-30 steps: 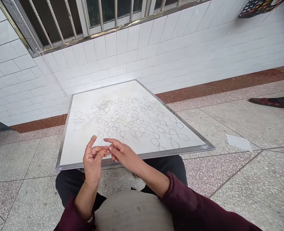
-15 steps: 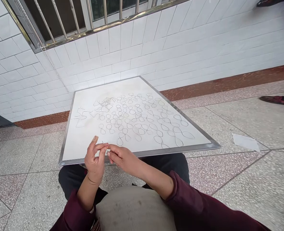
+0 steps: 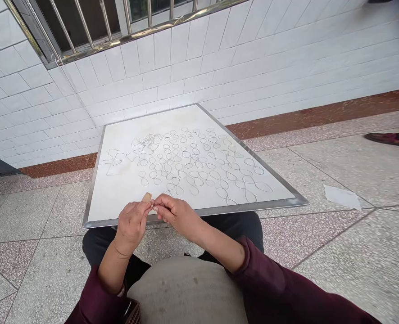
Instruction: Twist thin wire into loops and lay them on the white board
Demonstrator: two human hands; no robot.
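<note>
My left hand (image 3: 132,222) and my right hand (image 3: 178,216) meet fingertip to fingertip above the near edge of a white board (image 3: 115,202) with a metal rim. Both are closed in a pinch on what looks like a thin wire, mostly hidden by the fingers. A tan wrap (image 3: 147,197) covers one fingertip of my left hand. Many thin dark wire loops (image 3: 222,194), most twisted into figure eights, lie spread over the board. Further back at the left is a tangled heap of wire (image 3: 151,140). Several bent, unlooped wires (image 3: 113,157) lie at the board's left side.
The board rests over my knees, its far edge by a white tiled wall (image 3: 125,101). A barred window (image 3: 94,27) is above. On the speckled floor at right lies a white sheet (image 3: 342,197). Another person's shoe (image 3: 390,138) shows at the far right.
My left hand has turned over and its raised, spread fingers have folded in toward the pinch. My right hand stays pinched at nearly the same spot. The view has shifted slightly.
</note>
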